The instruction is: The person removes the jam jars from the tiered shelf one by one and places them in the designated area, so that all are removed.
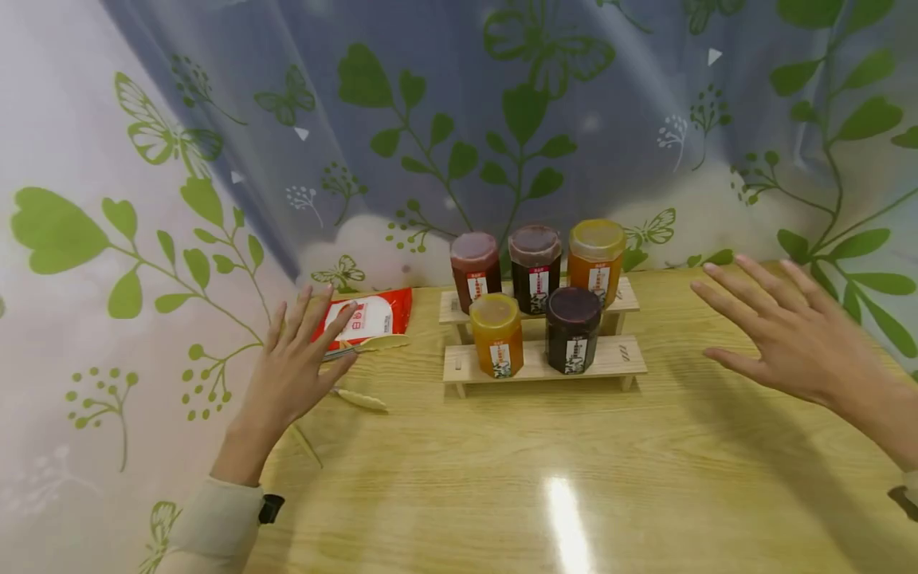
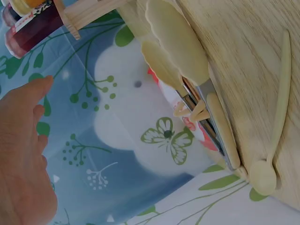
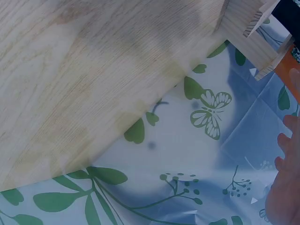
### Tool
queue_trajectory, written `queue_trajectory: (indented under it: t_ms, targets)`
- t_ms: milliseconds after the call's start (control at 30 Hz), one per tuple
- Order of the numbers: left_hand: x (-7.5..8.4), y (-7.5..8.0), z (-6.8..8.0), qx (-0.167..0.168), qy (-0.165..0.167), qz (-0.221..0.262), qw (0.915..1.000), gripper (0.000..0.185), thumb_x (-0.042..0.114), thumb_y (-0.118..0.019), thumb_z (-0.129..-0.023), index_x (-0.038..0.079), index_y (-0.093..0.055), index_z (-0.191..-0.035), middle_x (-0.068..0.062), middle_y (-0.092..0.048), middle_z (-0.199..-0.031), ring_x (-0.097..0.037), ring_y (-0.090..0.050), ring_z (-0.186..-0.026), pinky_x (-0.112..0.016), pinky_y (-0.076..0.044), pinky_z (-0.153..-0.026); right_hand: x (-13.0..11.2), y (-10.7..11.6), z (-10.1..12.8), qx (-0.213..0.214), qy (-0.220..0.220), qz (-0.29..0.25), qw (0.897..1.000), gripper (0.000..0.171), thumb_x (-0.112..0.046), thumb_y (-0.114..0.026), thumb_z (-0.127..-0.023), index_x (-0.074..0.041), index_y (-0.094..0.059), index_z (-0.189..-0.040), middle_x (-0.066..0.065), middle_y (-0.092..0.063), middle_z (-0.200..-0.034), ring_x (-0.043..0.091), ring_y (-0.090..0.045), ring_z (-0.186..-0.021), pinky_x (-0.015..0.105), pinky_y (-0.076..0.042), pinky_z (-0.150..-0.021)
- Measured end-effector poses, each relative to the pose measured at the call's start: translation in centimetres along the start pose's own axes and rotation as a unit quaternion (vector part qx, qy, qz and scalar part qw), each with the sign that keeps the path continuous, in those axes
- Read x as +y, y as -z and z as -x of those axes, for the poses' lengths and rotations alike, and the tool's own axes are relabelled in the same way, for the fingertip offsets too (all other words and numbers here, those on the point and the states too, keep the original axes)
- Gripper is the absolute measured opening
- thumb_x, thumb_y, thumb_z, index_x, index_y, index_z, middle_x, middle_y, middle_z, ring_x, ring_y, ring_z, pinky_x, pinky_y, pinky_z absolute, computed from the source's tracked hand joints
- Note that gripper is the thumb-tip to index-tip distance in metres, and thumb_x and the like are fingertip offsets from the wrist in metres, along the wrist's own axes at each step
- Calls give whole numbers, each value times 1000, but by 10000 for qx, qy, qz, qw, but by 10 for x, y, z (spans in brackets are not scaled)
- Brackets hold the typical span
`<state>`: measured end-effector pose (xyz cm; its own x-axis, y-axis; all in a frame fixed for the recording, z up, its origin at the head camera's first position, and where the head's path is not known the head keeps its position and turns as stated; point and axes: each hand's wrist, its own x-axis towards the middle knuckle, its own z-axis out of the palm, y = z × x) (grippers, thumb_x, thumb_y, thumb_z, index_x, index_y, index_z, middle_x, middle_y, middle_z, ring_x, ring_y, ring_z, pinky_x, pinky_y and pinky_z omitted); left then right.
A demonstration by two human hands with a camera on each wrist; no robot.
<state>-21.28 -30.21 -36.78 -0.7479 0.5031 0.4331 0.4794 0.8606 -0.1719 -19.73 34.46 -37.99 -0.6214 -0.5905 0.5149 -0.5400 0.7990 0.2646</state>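
Observation:
Both hands hover above a wooden table (image 1: 545, 478) with fingers spread and nothing in them. My left hand (image 1: 304, 351) is raised near a red and white packet (image 1: 369, 317) and pale wooden spoons (image 1: 362, 399). My right hand (image 1: 782, 331) floats at the right, apart from a two-step wooden rack (image 1: 617, 359). The rack carries several jars: a red jar (image 1: 475, 267), a dark jar (image 1: 535, 267) and an orange jar (image 1: 596, 255) on the upper step, an orange jar (image 1: 496, 333) and a dark purple jar (image 1: 572, 328) on the lower step. The left wrist view shows the spoons (image 2: 276, 122) and packet (image 2: 197, 117) close up.
A curtain (image 1: 459, 119) printed with green leaves and butterflies hangs right behind the table and along its left side. The table's back edge (image 3: 154, 98) meets the curtain in the right wrist view. A glare spot lies on the near tabletop.

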Motion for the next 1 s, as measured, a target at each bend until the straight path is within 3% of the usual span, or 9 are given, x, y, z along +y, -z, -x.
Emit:
queue_trajectory:
  t_ms: [100, 200, 267, 333, 433, 533, 767, 867, 1000]
  targets:
    - [2, -2, 0, -24, 210, 124, 9997, 68, 53, -48, -106, 16, -37, -162, -9, -13, -174, -31, -2, -161, -53, 1, -128, -1, 0, -3, 133, 67, -89, 9998, 89, -81, -21, -98, -22, -30, -164, 1, -17, -174, 30, -11, -160, 60, -6, -126]
    - [7, -7, 0, -69, 597, 587, 9965, 69, 41, -61, -103, 17, -36, -163, -10, -14, -174, -34, -7, -160, -56, -4, -128, -2, -2, -3, 71, -63, -404, 9991, 88, -79, -26, -99, -20, -31, -164, 1, -17, -174, 30, -11, -160, 60, -4, -126]
    - [12, -12, 1, -139, 888, 1042, 9905, 68, 39, -61, -104, 18, -35, -163, -11, -14, -174, -35, -10, -160, -60, -9, -126, -5, -3, -2, -196, -351, -819, 9958, 83, -72, -40, -102, -21, -26, -166, 0, -15, -174, 31, -10, -160, 59, -3, -126]
    - [18, -17, 2, -210, 1115, 1598, 9806, 67, 37, -60, -106, 17, -34, -164, -12, -15, -173, -39, -13, -159, -65, -14, -123, -10, -2, -1, -497, -749, -1434, 9856, 80, -58, -56, -102, -24, -23, -167, 1, -16, -174, 34, -13, -159, 63, -5, -125]
    - [26, -22, 5, -387, 1345, 2385, 9610, 66, 37, -59, -107, 18, -33, -164, -11, -18, -173, -41, -17, -157, -73, -19, -117, -21, -1, -3, -764, -1257, -2333, 9612, 88, -34, -74, -96, -26, -22, -167, 6, -23, -172, 41, -19, -155, 72, -10, -119]
    - [33, -25, 7, -634, 1552, 3107, 9356, 65, 38, -56, -108, 20, -31, -165, -8, -18, -173, -40, -17, -157, -75, -19, -116, -32, 1, -8, -777, -1453, -3006, 9394, 89, -25, -76, -94, -27, -24, -167, 13, -30, -168, 47, -25, -151, 78, -13, -113]
    - [56, -31, 1, -1267, 1918, 4194, 8782, 60, 47, -49, -109, 22, -35, -163, -10, -31, -168, -41, -30, -152, -67, -28, -118, -53, -3, -20, -993, -1654, -4072, 8927, 72, -20, -64, -104, -31, -26, -165, 13, -29, -168, 49, -24, -150, 78, -20, -110]
    - [67, -36, -3, -1496, 2085, 4489, 8560, 57, 48, -49, -109, 25, -39, -161, -11, -36, -166, -43, -38, -148, -66, -35, -114, -61, -7, -23, -1150, -1728, -4266, 8803, 67, -23, -60, -106, -29, -27, -165, 11, -28, -169, 48, -23, -151, 78, -22, -109]
    - [79, -44, -9, -1515, 2289, 4993, 8218, 54, 43, -49, -110, 19, -43, -158, -12, -42, -162, -37, -42, -147, -60, -36, -116, -71, -15, -28, -1429, -1851, -4489, 8624, 63, -28, -55, -109, -29, -27, -165, 10, -26, -170, 48, -27, -150, 79, -27, -105]
